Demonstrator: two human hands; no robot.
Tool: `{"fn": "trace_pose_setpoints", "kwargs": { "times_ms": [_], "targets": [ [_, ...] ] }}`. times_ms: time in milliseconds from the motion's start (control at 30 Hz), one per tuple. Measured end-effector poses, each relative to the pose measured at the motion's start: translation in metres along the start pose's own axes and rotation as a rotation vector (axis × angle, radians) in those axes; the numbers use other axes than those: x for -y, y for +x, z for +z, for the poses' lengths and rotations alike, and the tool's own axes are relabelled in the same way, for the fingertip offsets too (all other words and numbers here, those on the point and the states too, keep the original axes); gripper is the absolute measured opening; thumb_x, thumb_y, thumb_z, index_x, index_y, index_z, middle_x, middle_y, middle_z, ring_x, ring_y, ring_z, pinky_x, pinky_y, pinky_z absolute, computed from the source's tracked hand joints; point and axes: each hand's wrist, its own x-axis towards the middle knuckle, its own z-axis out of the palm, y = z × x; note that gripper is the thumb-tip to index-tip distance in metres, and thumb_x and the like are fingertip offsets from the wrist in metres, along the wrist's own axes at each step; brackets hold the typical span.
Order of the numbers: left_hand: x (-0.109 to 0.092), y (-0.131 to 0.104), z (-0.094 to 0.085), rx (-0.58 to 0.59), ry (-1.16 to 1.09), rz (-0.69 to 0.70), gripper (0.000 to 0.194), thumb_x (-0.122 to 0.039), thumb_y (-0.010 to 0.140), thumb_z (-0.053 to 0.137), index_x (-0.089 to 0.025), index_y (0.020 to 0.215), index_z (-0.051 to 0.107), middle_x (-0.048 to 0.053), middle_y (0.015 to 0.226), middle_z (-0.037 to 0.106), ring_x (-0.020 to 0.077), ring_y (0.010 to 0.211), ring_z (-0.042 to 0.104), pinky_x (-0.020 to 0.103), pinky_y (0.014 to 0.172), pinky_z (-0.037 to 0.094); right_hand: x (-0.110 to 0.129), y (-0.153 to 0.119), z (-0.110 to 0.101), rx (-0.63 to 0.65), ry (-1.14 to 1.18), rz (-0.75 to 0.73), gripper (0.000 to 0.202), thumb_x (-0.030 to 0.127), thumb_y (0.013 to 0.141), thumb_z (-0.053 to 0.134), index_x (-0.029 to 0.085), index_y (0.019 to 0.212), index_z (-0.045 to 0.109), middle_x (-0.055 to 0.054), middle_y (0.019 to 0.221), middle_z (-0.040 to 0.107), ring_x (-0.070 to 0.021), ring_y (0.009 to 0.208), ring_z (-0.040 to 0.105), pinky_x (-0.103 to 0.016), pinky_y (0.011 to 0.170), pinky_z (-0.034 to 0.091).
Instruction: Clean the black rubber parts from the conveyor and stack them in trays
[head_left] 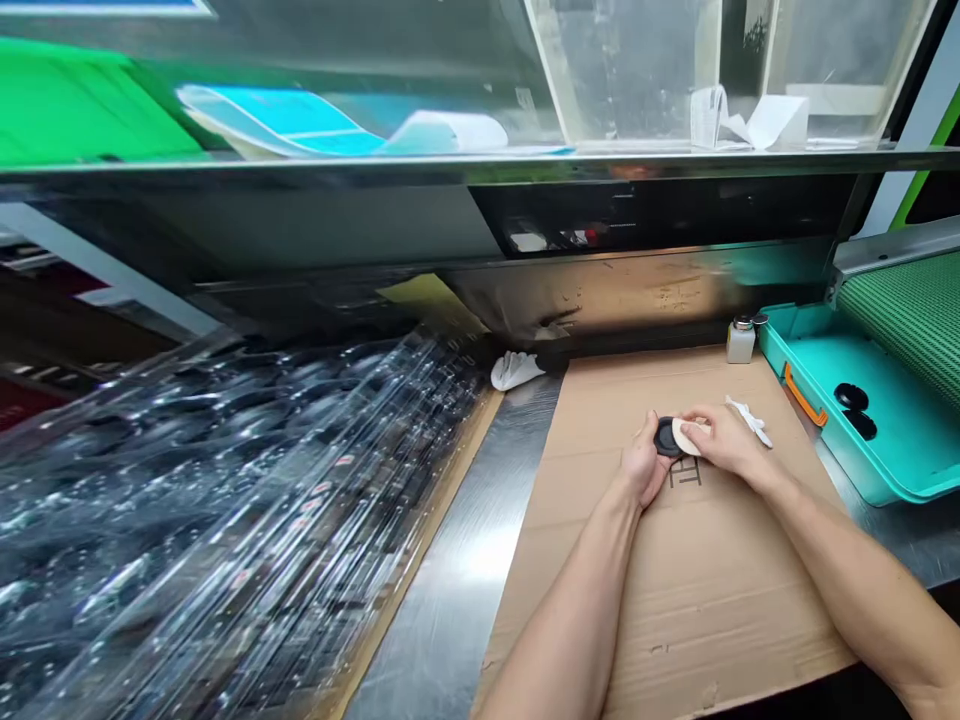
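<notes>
sitting between both hands, above the cardboard: a small black round dished disc (pixel 665 437), material unclear. clock below is centred on it, as the head view shows it. it's round, so no long axis to line up.

key relation: an off-white flat round pad (pixel 685 437) lies against the disc's 3 o'clock side, overlapping its edge. touching as far as i can see, but exact contact is hidden.

left hand (pixel 642 464) has the disc itself, so it's the nearer one. comes in from 7-8 o'clock, thumb up at the 10 o'clock edge, fingers curled round below. right hand (pixel 721 440) comes from 3 o'clock, thumb and fingers nearly closed, pinching the pad. its far fingertips are hidden.

further out: white twisted strip (pixel 748 420) just past the right hand, toward 3. small translucent bottle with a dark top (pixel 740 343) at 1. teal plastic tray (pixel 911 445) at 3, two black round pieces (pixel 852 397) inside. brown corrugated cardboard sheet (pixel 570 560) underneath. crumpled white wad (pixel 514 371) at 10, clear plastic-covered stack (pixel 300 500) at 8-9, blurred.
</notes>
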Motion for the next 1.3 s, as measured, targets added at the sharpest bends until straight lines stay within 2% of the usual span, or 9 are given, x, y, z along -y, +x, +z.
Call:
{"fn": "trace_pose_setpoints", "kwargs": {
  "times_ms": [100,200,333,600,800,1000,1100,1200,1300],
  "targets": [
    [-0.002,0.002,0.001,0.0,-0.041,-0.051,0.039,-0.04,0.103,0.048,-0.009,0.092,0.071,0.016,0.098,0.077,0.0253,0.101,0.074,0.04,0.098,0.057,0.015,-0.002,0.005,-0.037,-0.211,0.047,0.031,0.04,0.101,0.048,0.027,0.124,0.065,-0.006,0.106,0.076,-0.0231,0.096,0.069,-0.029,0.082,0.045],
    [-0.002,0.002,-0.002,-0.012,-0.051,-0.075,0.042,-0.037,0.105,0.042,-0.009,0.094,0.071,0.016,0.098,0.078,0.0245,0.099,0.074,0.041,0.099,0.057,0.029,-0.002,0.011,0.006,-0.397,0.119,0.034,0.044,0.105,0.038,0.029,0.127,0.06,-0.007,0.105,0.075,-0.0249,0.093,0.07,-0.031,0.08,0.044],
    [0.001,0.004,-0.003,-0.027,-0.062,-0.042,0.038,-0.039,0.103,0.049,-0.009,0.094,0.072,0.017,0.1,0.077,0.0261,0.101,0.074,0.042,0.1,0.057,0.035,-0.002,0.015,0.012,-0.528,0.153,0.039,0.045,0.108,0.028,0.028,0.128,0.056,-0.009,0.107,0.074,-0.0242,0.091,0.07,-0.031,0.078,0.044],
    [-0.001,-0.001,0.002,-0.043,-0.086,-0.011,0.033,-0.032,0.103,0.049,-0.007,0.097,0.069,0.018,0.101,0.076,0.0248,0.096,0.074,0.04,0.094,0.059,0.021,0.0,0.022,-0.051,-0.442,0.093,0.036,0.045,0.106,0.035,0.027,0.125,0.06,-0.01,0.104,0.075,-0.0243,0.086,0.071,-0.03,0.074,0.045],
    [-0.019,-0.008,0.002,-0.022,-0.218,-0.089,0.034,-0.033,0.103,0.04,-0.011,0.109,0.064,0.019,0.108,0.073,0.0273,0.096,0.073,0.039,0.076,0.06,-0.015,0.006,0.005,-0.279,-0.299,0.181,0.038,0.042,0.106,0.039,0.026,0.134,0.06,-0.009,0.111,0.076,-0.0251,0.1,0.071,-0.032,0.081,0.046],
    [-0.037,-0.015,-0.001,0.05,-0.359,-0.062,0.032,-0.02,0.096,0.042,-0.014,0.118,0.064,0.017,0.12,0.07,0.0299,0.107,0.07,0.045,0.084,0.059,-0.02,0.005,0.01,-0.227,-0.265,0.166,0.038,0.042,0.104,0.043,0.025,0.132,0.063,-0.01,0.109,0.076,-0.0276,0.101,0.071,-0.035,0.084,0.047],
    [-0.041,-0.015,0.0,0.062,-0.368,-0.078,0.028,-0.028,0.101,0.046,-0.013,0.116,0.064,0.018,0.122,0.069,0.0274,0.108,0.07,0.037,0.081,0.061,-0.019,0.006,0.011,-0.235,-0.263,0.162,0.037,0.042,0.104,0.043,0.025,0.13,0.064,-0.009,0.109,0.076,-0.0274,0.102,0.07,-0.036,0.087,0.046],
    [-0.042,-0.013,-0.002,0.038,-0.398,-0.124,0.041,-0.042,0.104,0.04,-0.01,0.114,0.065,0.018,0.109,0.071,0.0211,0.091,0.073,0.024,0.064,0.059,-0.019,0.007,0.011,-0.224,-0.286,0.159,0.037,0.043,0.104,0.044,0.026,0.13,0.064,-0.008,0.106,0.076,-0.0268,0.099,0.07,-0.036,0.085,0.045],
    [-0.043,-0.012,-0.005,0.007,-0.409,-0.175,0.051,-0.046,0.106,0.032,-0.007,0.111,0.065,0.017,0.093,0.071,0.0152,0.072,0.07,0.019,0.054,0.057,-0.017,0.006,0.01,-0.137,-0.295,0.063,0.035,0.044,0.104,0.044,0.027,0.122,0.067,-0.006,0.1,0.076,-0.0239,0.092,0.069,-0.033,0.08,0.044]
  ]
}}
